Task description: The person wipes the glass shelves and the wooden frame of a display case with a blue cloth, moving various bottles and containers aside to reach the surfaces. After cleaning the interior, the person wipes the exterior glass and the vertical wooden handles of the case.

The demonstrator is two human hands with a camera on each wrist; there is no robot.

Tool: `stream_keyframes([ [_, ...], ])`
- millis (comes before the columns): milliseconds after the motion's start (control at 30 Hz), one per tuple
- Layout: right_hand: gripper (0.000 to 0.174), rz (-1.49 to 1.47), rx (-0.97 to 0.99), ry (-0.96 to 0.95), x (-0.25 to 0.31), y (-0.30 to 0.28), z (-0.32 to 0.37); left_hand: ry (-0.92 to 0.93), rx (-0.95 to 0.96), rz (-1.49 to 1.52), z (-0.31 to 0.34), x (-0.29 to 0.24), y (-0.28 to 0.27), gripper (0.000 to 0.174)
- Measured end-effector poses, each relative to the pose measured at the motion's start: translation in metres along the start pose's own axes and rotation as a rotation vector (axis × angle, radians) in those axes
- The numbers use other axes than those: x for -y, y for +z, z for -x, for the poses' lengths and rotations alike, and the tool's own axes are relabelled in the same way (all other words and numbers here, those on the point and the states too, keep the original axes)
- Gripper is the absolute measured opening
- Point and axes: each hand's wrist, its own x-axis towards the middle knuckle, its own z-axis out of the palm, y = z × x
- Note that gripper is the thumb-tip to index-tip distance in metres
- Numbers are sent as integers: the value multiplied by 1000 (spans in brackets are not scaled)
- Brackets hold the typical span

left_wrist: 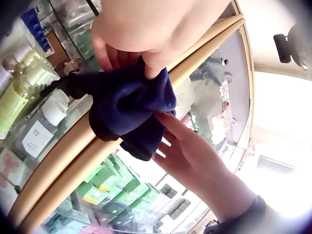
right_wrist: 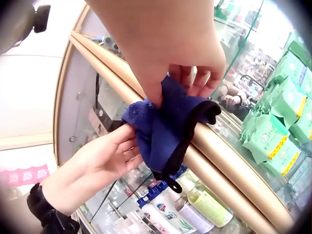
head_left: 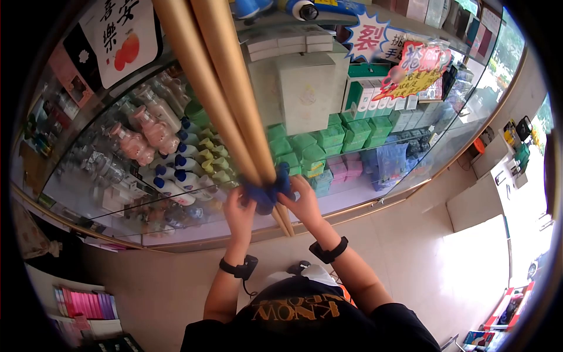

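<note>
A dark blue cloth (head_left: 261, 196) with black edging is bunched in front of two gold-coloured frame bars (head_left: 234, 100) of a glass display case. My left hand (head_left: 239, 212) pinches its left side between thumb and curled fingers, and my right hand (head_left: 302, 202) pinches the right side. In the left wrist view the cloth (left_wrist: 129, 105) is folded over between the left hand (left_wrist: 151, 34) and the right hand (left_wrist: 190, 151). The right wrist view shows a black loop hanging from the cloth (right_wrist: 161, 131), with the bars passing behind it.
Behind the glass stand pump bottles (head_left: 176, 176), green packs (head_left: 316, 146) and a white box (head_left: 305, 88). Price signs (head_left: 369, 38) are at the upper right. A white cabinet (head_left: 478, 196) stands at the right, and a shelf of pink and purple items (head_left: 88, 305) at the lower left.
</note>
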Motion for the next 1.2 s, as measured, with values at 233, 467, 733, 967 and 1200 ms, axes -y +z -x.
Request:
stream_keyframes([
  [233, 34, 88, 21, 4, -6, 2, 4, 26, 48, -59, 1, 11, 1, 27],
  [467, 27, 120, 58, 74, -29, 8, 21, 81, 110, -194, 6, 32, 1, 23],
  [733, 26, 192, 191, 213, -66, 16, 44, 26, 151, -267, 23, 55, 13, 26],
  [967, 25, 60, -4, 156, -34, 0, 37, -83, 67, -195, 35, 45, 5, 26],
  [1200, 51, 165, -288, 10, 31, -18, -12, -74, -104, 32, 28, -23, -13, 22],
])
